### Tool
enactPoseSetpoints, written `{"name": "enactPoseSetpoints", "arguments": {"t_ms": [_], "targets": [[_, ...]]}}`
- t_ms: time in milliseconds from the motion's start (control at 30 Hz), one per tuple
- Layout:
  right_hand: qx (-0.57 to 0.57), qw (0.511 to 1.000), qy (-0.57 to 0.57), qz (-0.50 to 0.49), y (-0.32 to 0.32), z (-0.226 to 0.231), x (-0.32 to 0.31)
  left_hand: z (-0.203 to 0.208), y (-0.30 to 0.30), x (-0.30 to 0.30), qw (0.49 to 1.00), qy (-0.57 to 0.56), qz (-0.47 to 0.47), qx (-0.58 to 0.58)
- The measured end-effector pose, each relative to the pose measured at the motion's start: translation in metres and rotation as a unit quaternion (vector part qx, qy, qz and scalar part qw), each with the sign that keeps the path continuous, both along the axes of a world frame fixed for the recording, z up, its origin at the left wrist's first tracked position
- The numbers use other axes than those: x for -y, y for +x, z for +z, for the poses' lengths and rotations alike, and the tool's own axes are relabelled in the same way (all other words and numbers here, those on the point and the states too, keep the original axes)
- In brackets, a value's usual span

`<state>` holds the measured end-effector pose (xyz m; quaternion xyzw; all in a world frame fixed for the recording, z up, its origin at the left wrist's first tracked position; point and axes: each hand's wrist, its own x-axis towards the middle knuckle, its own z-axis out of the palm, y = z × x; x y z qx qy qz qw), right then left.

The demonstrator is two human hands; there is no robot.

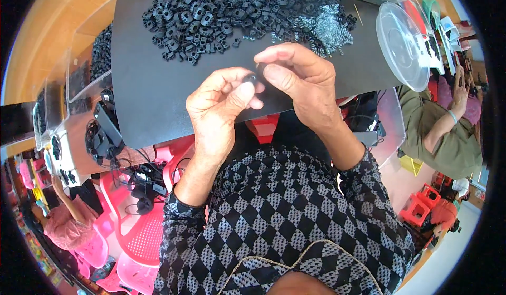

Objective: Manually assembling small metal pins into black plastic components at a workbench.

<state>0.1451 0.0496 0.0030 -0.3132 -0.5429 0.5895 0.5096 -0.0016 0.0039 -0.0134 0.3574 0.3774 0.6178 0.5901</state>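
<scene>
My left hand [217,97] pinches a small rounded black plastic piece [250,78] between thumb and fingers, just above the dark table's near part. Close beside it on the right, my right hand [303,79] has its thumb and index finger brought together on a small dark piece [261,68], mostly hidden by the fingertips. Beyond both hands lies a wide heap of small black plastic pieces [211,18], many with oval holes. A pile of small silvery coil springs [329,29] rests against the heap's right side, and a few loose springs lie along its front edge.
The dark tabletop [153,100] has its near edge just under my hands. A clear round plastic lid [403,47] is at the right edge. Clear bins of black parts [103,52] stand left. Pink chairs [139,237] are lower left; other people sit on both sides.
</scene>
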Motion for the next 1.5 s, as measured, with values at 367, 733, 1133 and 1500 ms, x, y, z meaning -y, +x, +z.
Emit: {"name": "enactPoseSetpoints", "arguments": {"t_ms": [367, 733, 1133, 1500], "targets": [[0.046, 0.997, 0.056, -0.001, -0.002, -0.011, 0.0, -0.005, 0.0, 0.002, 1.0, -0.002, 0.003, 0.01], [0.231, 0.939, 0.244, -0.073, 0.006, -0.004, -0.004, -0.005, 0.004, 0.003, 0.998, 0.022, 0.022, -0.047], [0.184, 0.975, 0.119, -0.039, 0.009, -0.004, -0.004, -0.006, 0.008, 0.002, 0.993, 0.029, 0.047, -0.104], [0.261, 0.951, 0.162, -0.032, 0.009, 0.003, -0.006, -0.011, 0.002, 0.002, 0.994, 0.027, 0.028, -0.103]]}}
